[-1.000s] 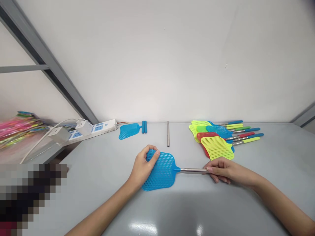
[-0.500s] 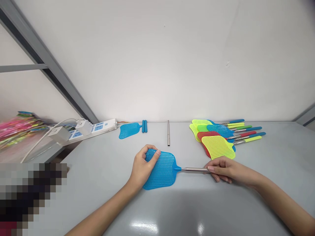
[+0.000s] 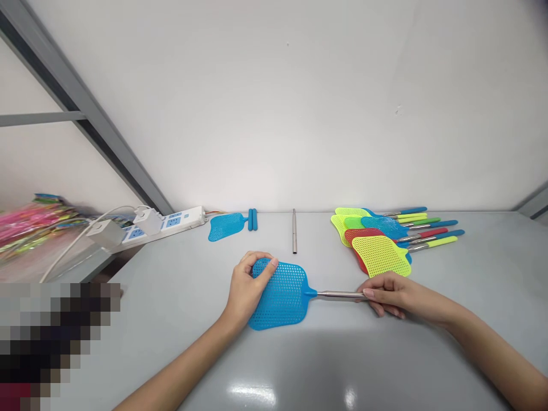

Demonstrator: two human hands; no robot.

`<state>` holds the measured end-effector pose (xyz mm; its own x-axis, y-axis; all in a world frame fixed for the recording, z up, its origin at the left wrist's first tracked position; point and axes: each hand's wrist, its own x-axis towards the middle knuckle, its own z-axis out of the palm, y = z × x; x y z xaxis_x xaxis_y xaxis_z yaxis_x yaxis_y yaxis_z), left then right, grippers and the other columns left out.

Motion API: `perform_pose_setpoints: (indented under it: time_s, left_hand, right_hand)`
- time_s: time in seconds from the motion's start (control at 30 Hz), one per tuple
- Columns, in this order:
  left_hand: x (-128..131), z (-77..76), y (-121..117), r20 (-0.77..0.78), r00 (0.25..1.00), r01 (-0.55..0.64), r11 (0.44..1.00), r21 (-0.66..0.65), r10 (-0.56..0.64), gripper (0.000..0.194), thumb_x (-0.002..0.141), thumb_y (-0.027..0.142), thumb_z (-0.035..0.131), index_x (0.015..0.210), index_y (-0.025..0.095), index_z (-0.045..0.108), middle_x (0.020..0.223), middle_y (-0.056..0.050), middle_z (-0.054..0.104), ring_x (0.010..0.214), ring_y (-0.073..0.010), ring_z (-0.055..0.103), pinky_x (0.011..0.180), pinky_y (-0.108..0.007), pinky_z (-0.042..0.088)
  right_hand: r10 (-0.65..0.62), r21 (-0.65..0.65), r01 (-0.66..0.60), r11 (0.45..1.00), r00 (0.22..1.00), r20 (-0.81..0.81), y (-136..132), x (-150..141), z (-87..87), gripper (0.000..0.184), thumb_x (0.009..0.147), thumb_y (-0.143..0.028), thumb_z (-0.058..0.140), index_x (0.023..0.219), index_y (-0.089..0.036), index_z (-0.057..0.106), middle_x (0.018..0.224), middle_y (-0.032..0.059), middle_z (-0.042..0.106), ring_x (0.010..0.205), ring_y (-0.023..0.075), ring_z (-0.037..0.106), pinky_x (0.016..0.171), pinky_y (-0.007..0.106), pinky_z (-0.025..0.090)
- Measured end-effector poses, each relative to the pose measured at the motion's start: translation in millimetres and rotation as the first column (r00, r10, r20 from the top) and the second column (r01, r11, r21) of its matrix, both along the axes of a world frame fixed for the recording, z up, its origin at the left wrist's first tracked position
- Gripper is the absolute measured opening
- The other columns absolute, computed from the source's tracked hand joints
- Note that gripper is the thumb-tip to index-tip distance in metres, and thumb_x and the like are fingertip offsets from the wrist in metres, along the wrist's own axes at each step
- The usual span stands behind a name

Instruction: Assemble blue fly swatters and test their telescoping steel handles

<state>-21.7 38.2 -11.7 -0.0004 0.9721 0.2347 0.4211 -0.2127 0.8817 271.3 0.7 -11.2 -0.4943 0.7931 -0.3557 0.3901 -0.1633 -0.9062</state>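
Note:
A blue fly swatter (image 3: 282, 297) with a perforated head and a bare metal rod is held level just over the table. My left hand (image 3: 250, 285) grips the left edge of its head, thumb on top. Near the far end of the rod, my right hand (image 3: 387, 294) pinches the metal between thumb and fingers, hiding that end. Behind the swatter lies a loose metal rod (image 3: 294, 231). Farther left are a second blue swatter head (image 3: 226, 226) and two blue handle grips (image 3: 252, 220), side by side.
Several finished-looking swatters (image 3: 381, 256) in yellow, green, blue and red overlap at the back right. A power strip (image 3: 173, 221) with plugged-in chargers and a white cable runs along the left. Colourful packaged items (image 3: 34, 222) lie beyond it. A wall borders the grey table (image 3: 171, 297).
Both hands keep the same hold on the blue fly swatter. The whole view shifts very slightly; nothing else visibly moves.

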Motion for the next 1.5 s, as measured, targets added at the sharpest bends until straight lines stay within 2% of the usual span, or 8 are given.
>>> perform_pose_setpoints:
  time_s: [0.13, 0.33, 0.5, 0.8, 1.0, 1.23, 1.5]
  left_hand:
    - [-0.7, -0.6, 1.4, 0.031, 1.000, 0.003, 0.999, 0.035, -0.004, 0.020, 0.073, 0.037, 0.058, 0.076, 0.019, 0.064, 0.098, -0.003, 0.058, 0.097, -0.0182, 0.052, 0.088, -0.028, 0.038]
    - [0.6, 2.6, 0.8, 0.122, 0.992, 0.035, 0.999, -0.014, -0.033, 0.024, 0.073, 0.037, 0.056, 0.086, 0.019, 0.065, 0.106, -0.005, 0.060, 0.106, -0.0211, 0.050, 0.094, -0.036, 0.035]
    - [0.6, 2.0, 1.7, 0.167, 0.985, 0.047, 0.997, -0.060, -0.037, 0.026, 0.073, 0.037, 0.056, 0.090, 0.019, 0.065, 0.107, -0.005, 0.061, 0.108, -0.0215, 0.049, 0.094, -0.035, 0.035]
    - [0.7, 3.6, 0.2, 0.195, 0.981, 0.046, 0.988, -0.151, -0.016, 0.032, 0.072, 0.043, 0.057, 0.091, 0.018, 0.065, 0.101, -0.006, 0.064, 0.094, -0.0226, 0.056, 0.080, -0.032, 0.043]
    - [0.4, 3.0, 1.0, 0.149, 0.988, 0.059, 0.988, -0.146, -0.038, 0.031, 0.073, 0.044, 0.055, 0.086, 0.017, 0.064, 0.095, -0.005, 0.065, 0.092, -0.0216, 0.056, 0.079, -0.030, 0.043]
    - [1.5, 5.4, -0.4, 0.063, 0.993, 0.106, 0.980, -0.170, -0.097, 0.028, 0.072, 0.045, 0.055, 0.078, 0.018, 0.059, 0.083, -0.002, 0.062, 0.079, -0.0189, 0.056, 0.072, -0.028, 0.044]
    - [1.6, 5.7, -1.1, 0.066, 0.992, 0.118, 0.976, -0.180, -0.108, 0.026, 0.072, 0.043, 0.054, 0.078, 0.018, 0.057, 0.081, -0.002, 0.060, 0.073, -0.0176, 0.055, 0.066, -0.027, 0.043]
  right_hand:
    - [-0.007, -0.004, 0.007, 1.000, 1.000, 0.001, -0.7, -1.2, 2.1, 0.035, 0.081, -0.048, 0.049, 0.079, -0.015, 0.061, 0.058, -0.0020, 0.051, 0.041, 0.0047, 0.031, 0.039, 0.018, 0.025]
    - [-0.009, -0.013, 0.009, 1.000, 1.000, 0.007, -0.9, -1.1, 1.5, 0.036, 0.080, -0.049, 0.049, 0.077, -0.014, 0.060, 0.058, -0.0016, 0.051, 0.041, 0.0049, 0.031, 0.039, 0.018, 0.025]
    - [-0.016, -0.019, 0.016, 1.000, 1.000, 0.003, -0.9, -0.8, 1.1, 0.035, 0.081, -0.048, 0.049, 0.078, -0.015, 0.059, 0.058, -0.0017, 0.051, 0.042, 0.0054, 0.031, 0.040, 0.018, 0.025]
    - [-0.008, 0.001, 0.008, 1.000, 1.000, -0.008, -0.9, -1.3, 0.9, 0.034, 0.081, -0.047, 0.048, 0.078, -0.015, 0.061, 0.057, -0.0020, 0.051, 0.042, 0.0052, 0.031, 0.039, 0.017, 0.025]
    - [-0.002, 0.000, 0.002, 1.000, 1.000, 0.000, -0.6, -2.4, 1.6, 0.036, 0.080, -0.048, 0.049, 0.083, -0.014, 0.063, 0.057, -0.0021, 0.052, 0.039, 0.0043, 0.030, 0.039, 0.018, 0.024]
    - [-0.010, -0.011, 0.010, 1.000, 1.000, 0.015, -1.1, -3.2, 3.9, 0.037, 0.080, -0.049, 0.049, 0.082, -0.015, 0.063, 0.056, -0.0022, 0.052, 0.039, 0.0044, 0.031, 0.039, 0.018, 0.024]
    - [-0.014, -0.012, 0.014, 1.000, 1.000, 0.004, -0.4, -2.4, 1.3, 0.037, 0.080, -0.049, 0.048, 0.077, -0.014, 0.060, 0.056, -0.0023, 0.052, 0.039, 0.0039, 0.031, 0.038, 0.017, 0.023]
